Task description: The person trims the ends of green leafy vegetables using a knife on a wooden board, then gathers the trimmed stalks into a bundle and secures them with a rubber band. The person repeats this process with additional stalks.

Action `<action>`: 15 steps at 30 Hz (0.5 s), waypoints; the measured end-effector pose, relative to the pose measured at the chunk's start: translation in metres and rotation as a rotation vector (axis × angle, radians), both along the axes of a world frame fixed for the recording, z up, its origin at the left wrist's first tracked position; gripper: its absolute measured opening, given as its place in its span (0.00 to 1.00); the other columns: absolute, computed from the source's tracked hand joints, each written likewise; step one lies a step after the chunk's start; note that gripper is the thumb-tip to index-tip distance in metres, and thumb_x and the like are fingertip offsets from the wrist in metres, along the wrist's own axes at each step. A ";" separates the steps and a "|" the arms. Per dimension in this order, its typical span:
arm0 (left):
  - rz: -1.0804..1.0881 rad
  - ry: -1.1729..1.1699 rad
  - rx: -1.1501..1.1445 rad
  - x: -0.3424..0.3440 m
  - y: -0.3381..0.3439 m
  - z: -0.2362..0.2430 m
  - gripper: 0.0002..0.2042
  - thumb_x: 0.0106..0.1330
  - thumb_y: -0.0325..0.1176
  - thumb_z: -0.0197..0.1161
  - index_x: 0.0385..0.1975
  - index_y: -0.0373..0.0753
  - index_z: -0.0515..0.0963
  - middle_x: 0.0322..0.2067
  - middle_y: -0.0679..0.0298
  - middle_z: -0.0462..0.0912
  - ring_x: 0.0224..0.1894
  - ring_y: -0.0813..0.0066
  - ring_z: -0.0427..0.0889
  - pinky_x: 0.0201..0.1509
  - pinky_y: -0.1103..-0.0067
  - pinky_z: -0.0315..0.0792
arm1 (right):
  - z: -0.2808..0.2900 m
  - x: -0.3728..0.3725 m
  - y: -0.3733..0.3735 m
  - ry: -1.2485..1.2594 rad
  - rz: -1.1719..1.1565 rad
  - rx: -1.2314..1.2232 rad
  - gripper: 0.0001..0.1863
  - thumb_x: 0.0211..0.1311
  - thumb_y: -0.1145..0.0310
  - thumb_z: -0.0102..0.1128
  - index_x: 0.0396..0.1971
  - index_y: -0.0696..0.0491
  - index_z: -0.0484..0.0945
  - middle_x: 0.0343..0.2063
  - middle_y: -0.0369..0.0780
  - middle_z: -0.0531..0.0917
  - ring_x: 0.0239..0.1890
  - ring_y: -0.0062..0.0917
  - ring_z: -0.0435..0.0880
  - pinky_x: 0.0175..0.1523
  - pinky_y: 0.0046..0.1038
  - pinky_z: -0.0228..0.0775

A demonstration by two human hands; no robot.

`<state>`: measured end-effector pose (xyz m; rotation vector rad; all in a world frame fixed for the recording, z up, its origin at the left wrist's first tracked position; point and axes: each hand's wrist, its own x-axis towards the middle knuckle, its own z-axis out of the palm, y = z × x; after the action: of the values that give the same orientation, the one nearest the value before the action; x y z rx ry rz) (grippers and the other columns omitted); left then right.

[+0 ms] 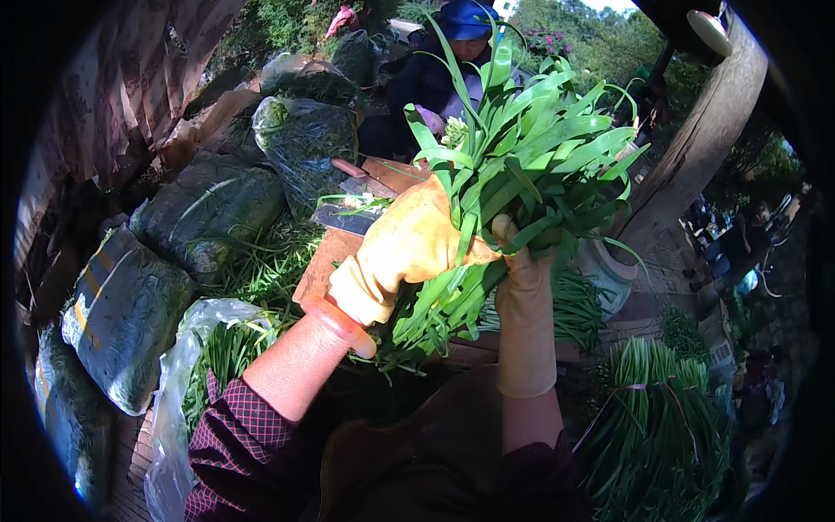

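Both my hands wear pale yellow gloves and are closed round one bunch of long flat-leaved greens (539, 148), raised in front of me with its leaf tips fanning up and to the right. My left hand (409, 244) grips it from the left side, fingers partly hidden behind leaves. My right hand (526, 296) holds it from below, its thumb up against the leaves. An orange band (335, 324) circles my left wrist. Left of the bunch, a knife blade (344, 219) lies on a wooden board (326, 261); a reddish handle (348, 167) shows just beyond it.
Loose greens (270, 261) lie to my left, beside an open clear plastic bag (174, 409) and several wrapped bundles (130, 322). A tied bundle of greens (652, 418) stands at the right. A person in a blue cap (470, 19) sits opposite. A wooden post (704, 122) leans at the right.
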<state>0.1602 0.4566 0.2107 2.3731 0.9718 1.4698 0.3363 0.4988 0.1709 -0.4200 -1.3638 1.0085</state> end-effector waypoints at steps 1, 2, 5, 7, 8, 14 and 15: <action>-0.002 0.024 -0.082 0.009 -0.008 0.004 0.22 0.53 0.42 0.71 0.43 0.33 0.79 0.37 0.47 0.83 0.38 0.45 0.82 0.42 0.63 0.76 | -0.003 0.014 -0.028 0.112 0.044 -0.031 0.23 0.54 0.67 0.72 0.50 0.53 0.76 0.44 0.39 0.83 0.43 0.31 0.83 0.48 0.36 0.78; -0.023 0.012 -0.090 0.018 -0.015 0.006 0.24 0.53 0.40 0.70 0.46 0.32 0.77 0.38 0.46 0.84 0.39 0.44 0.82 0.43 0.63 0.76 | -0.006 0.028 -0.057 0.166 0.055 -0.152 0.27 0.55 0.65 0.72 0.54 0.53 0.74 0.46 0.40 0.82 0.43 0.30 0.83 0.48 0.34 0.78; -0.228 0.095 0.063 0.067 -0.040 -0.001 0.32 0.53 0.36 0.68 0.58 0.28 0.68 0.44 0.39 0.81 0.47 0.44 0.81 0.49 0.60 0.75 | -0.021 0.065 -0.120 0.022 -0.034 -0.094 0.33 0.55 0.59 0.73 0.58 0.55 0.70 0.44 0.38 0.79 0.40 0.27 0.78 0.47 0.32 0.73; -0.203 -0.004 -0.398 0.103 -0.060 -0.017 0.44 0.51 0.36 0.72 0.69 0.30 0.57 0.59 0.40 0.74 0.61 0.45 0.74 0.66 0.64 0.68 | -0.033 0.086 -0.143 -0.109 -0.128 -0.090 0.33 0.52 0.62 0.74 0.56 0.55 0.71 0.42 0.36 0.77 0.40 0.23 0.75 0.44 0.28 0.68; -0.297 -0.095 -0.488 0.119 -0.064 -0.024 0.47 0.51 0.34 0.73 0.70 0.29 0.52 0.57 0.39 0.75 0.61 0.49 0.75 0.64 0.63 0.69 | -0.037 0.099 -0.150 -0.156 -0.233 -0.076 0.32 0.50 0.64 0.74 0.55 0.55 0.71 0.42 0.35 0.76 0.40 0.21 0.74 0.43 0.25 0.66; 0.162 0.404 -0.381 0.178 -0.099 -0.045 0.42 0.56 0.41 0.65 0.66 0.21 0.57 0.38 0.45 0.83 0.43 0.44 0.84 0.46 0.62 0.79 | -0.049 0.143 -0.166 -0.195 -0.262 -0.259 0.33 0.58 0.60 0.71 0.60 0.57 0.70 0.44 0.36 0.78 0.43 0.24 0.76 0.52 0.27 0.69; 0.164 0.456 -0.394 0.186 -0.105 -0.043 0.43 0.56 0.41 0.65 0.67 0.21 0.55 0.38 0.46 0.83 0.42 0.45 0.84 0.46 0.63 0.79 | -0.048 0.147 -0.168 -0.114 -0.239 -0.300 0.32 0.58 0.61 0.71 0.59 0.58 0.70 0.47 0.37 0.78 0.47 0.25 0.77 0.55 0.28 0.69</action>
<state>0.3459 0.3519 0.1673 2.4040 1.4323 0.6852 0.4835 0.3312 0.1231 -0.8556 -1.2303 1.0032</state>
